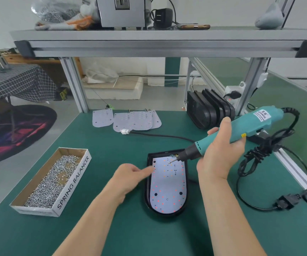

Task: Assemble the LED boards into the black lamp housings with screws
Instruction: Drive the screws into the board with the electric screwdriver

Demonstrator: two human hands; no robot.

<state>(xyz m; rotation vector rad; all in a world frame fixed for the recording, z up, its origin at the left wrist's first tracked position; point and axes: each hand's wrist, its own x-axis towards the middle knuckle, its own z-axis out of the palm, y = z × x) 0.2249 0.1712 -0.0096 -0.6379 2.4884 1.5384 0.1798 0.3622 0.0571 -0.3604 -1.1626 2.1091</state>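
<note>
Head view: a person works at a green desk (112, 145) under a metal shelf (163, 36).
Housing: a black lamp housing (147, 196) lies flat on the desk in front of the person, between the two hands.
Board: a white LED board (167, 189) sits inside the housing, dotted with red and orange points.
Left hand: the left hand (130, 176) is blurred; its grip is loose, with the forefinger straight and its tip at the board's upper left edge.
Right hand: the right hand (221, 150) has its grip wrapped round a teal screwdriver (245, 128), which is held slanted with the bit tip at the board's upper part.
Screws: a heap of screws (51, 182) fills an open cardboard box (71, 187), left of the housing and apart from it.
Spare boards: the spare boards (134, 120) overlap at the desk's far edge.
Spare housings: the spare housings (210, 111) stand on edge in a row at the far right.
Cable: a black cable (260, 156) lies bundled on the desk, right of the right hand.
</note>
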